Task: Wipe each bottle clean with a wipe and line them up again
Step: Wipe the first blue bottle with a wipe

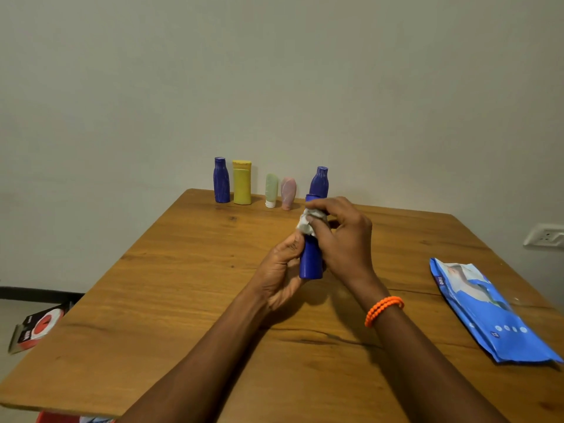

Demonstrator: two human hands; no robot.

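Bottle [312, 261] is standing near-upright between your hands, long axis running 12 to 6 above the table [183, 285]. Your left hand [279, 276] is gripping its base from 9 o'clock while your right hand [341, 236] is clamping the wipe [306, 224] around its middle. Row is waiting at 11.

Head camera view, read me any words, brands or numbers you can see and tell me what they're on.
Nothing can be read for sure.
Wipes pack: small white print near its top corner, too blurred.
Red and black card beside the table: white lettering, too blurred.
Bottles: no label text visible.
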